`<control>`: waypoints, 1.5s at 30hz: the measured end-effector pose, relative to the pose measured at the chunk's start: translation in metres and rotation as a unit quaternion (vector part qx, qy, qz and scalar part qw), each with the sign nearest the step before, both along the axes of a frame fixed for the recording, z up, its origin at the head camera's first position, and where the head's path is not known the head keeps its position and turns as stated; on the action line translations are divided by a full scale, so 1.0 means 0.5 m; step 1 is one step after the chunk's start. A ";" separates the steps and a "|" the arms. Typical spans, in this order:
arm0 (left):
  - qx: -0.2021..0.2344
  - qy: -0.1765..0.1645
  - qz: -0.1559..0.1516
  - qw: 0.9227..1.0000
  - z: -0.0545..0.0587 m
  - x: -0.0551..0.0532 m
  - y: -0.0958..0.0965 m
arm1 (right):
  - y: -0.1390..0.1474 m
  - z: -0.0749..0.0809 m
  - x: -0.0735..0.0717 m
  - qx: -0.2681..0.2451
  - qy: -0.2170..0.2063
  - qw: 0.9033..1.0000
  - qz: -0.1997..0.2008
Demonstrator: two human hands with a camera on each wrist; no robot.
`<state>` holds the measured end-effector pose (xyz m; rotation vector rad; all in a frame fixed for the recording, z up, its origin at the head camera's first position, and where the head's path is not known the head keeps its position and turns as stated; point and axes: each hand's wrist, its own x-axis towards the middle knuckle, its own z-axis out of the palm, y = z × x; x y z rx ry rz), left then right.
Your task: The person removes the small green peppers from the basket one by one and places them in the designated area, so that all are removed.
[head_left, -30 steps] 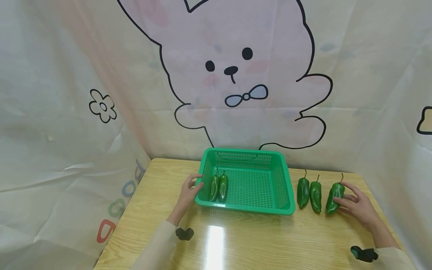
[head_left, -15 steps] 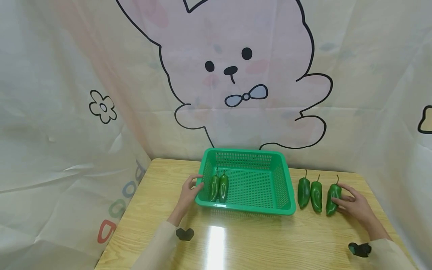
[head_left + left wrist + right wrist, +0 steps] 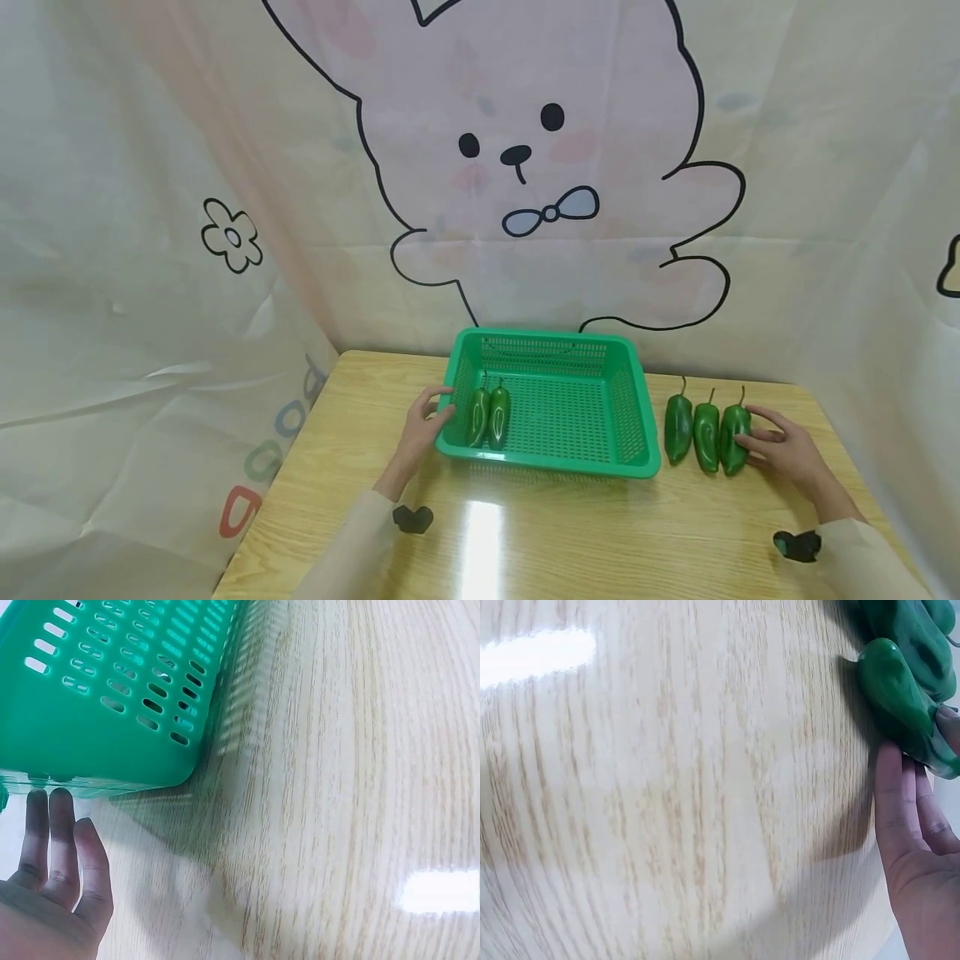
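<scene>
At the basket's left end, my left hand [image 3: 420,423] touches the rim with thumb and forefinger tips. Three of its fingers [image 3: 61,832] reach up straight to the outer wall of the green plastic basket [image 3: 97,735] in the left wrist view. Two glossy green chili peppers [image 3: 498,417] lie side by side inside the basket [image 3: 543,460], stems toward the back. On the table to its right, my right hand [image 3: 783,450] holds the rightmost green chili pepper [image 3: 734,442] from its right side, thumb over it. That pepper [image 3: 896,690] lies close beside another in the right wrist view.
Two more green chili peppers, a middle one [image 3: 707,437] and a darker one [image 3: 678,429], lie between the held pepper and the basket. A printed cloth [image 3: 615,275] hangs behind the wooden table [image 3: 600,533], and more cloth flanks both sides.
My right hand has slid its chili pepper left, turning it more upright, until it sits right alongside the middle pepper. My left hand and the basket stay in place.
</scene>
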<state>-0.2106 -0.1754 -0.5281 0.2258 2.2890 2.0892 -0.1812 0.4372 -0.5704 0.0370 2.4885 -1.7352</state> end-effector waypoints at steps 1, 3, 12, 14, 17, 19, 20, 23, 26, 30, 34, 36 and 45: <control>-0.001 -0.001 0.001 1.000 0.000 0.000 0.001 | 0.001 0.000 0.000 0.000 -0.001 1.000 0.000; -0.002 -0.004 0.002 1.000 0.000 0.000 0.002 | 0.003 -0.001 -0.001 -0.002 0.001 1.000 0.001; 0.005 0.002 -0.002 1.000 -0.002 -0.001 0.005 | 0.014 0.001 0.003 0.021 0.014 1.000 0.013; 0.008 0.002 -0.002 1.000 -0.003 0.000 0.006 | 0.016 0.003 0.005 0.034 0.020 0.999 0.010; 0.008 0.006 -0.002 1.000 -0.003 0.001 0.006 | 0.023 0.005 0.008 0.033 0.030 0.999 0.006; 0.011 0.007 -0.002 1.000 -0.003 0.002 0.007 | 0.027 0.009 0.012 0.034 0.037 0.999 0.000; 0.012 0.009 -0.003 1.000 -0.004 0.002 0.007 | 0.029 0.010 0.014 0.043 0.043 0.998 -0.001; 0.016 0.012 -0.004 1.000 -0.005 0.002 0.009 | 0.033 0.017 0.019 0.075 0.071 0.994 -0.022; 0.016 0.018 -0.003 1.000 -0.006 0.002 0.009 | 0.033 0.023 0.021 0.107 0.110 0.986 -0.068; 0.012 0.019 -0.004 1.000 -0.005 0.002 0.010 | 0.018 0.036 0.024 0.075 0.147 0.978 -0.128; 0.003 0.011 -0.003 1.000 -0.001 0.001 0.010 | -0.014 0.055 0.025 -0.018 0.166 0.978 -0.126; -0.001 0.010 0.001 1.000 -0.004 -0.002 0.009 | -0.033 0.063 0.022 -0.075 0.170 0.976 -0.112; -0.053 0.029 0.025 0.998 -0.047 -0.024 0.000 | -0.136 0.114 0.007 -0.139 0.169 0.973 -0.066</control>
